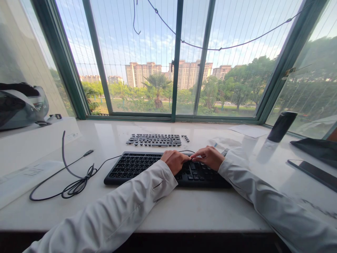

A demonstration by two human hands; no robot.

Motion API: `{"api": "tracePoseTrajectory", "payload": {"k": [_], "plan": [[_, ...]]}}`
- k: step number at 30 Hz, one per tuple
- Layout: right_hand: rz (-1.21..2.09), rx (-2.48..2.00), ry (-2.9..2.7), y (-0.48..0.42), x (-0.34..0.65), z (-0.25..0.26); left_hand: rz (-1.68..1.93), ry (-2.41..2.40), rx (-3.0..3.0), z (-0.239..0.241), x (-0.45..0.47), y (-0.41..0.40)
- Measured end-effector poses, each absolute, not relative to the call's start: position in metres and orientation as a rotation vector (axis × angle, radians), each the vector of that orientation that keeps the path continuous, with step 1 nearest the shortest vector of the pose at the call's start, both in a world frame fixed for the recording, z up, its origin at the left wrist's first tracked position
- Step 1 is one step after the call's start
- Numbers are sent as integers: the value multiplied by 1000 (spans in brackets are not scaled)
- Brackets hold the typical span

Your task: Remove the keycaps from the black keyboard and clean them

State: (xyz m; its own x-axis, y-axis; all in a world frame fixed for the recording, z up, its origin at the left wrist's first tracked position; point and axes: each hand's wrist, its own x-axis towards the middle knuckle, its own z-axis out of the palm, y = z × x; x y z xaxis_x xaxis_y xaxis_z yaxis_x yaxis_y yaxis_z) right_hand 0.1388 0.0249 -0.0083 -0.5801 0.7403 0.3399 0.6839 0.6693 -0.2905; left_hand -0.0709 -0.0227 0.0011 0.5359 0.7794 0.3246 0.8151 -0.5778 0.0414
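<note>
On the table [205, 212], the black keyboard [135, 167] lies under the left hand [174, 161] and right hand [209, 158], extending to their left. Both are partly curled, fingertips together near its far edge; whether they grip anything cannot be told. Loose keys [158, 140] lie beyond.

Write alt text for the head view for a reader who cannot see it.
A bare left hand and right hand meet at the right part of a partly stripped black keyboard. Behind it, loose keycaps lie in rows on a white counter before a window; a coiled cable lies to the left.
</note>
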Motion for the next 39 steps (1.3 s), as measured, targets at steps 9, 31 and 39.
{"api": "tracePoseTrajectory", "payload": {"k": [9, 31, 39], "plan": [[-67, -926, -2674, 8, 137, 6, -360, -1408, -2539, 10, -58, -38], [-410, -991, -2605, -5, 135, 11, -459, -1449, -2482, 11, -58, -35], [-401, -1085, -2446, 5, 143, 8, -458, -1625, -2415, 14, -63, -30]]}}
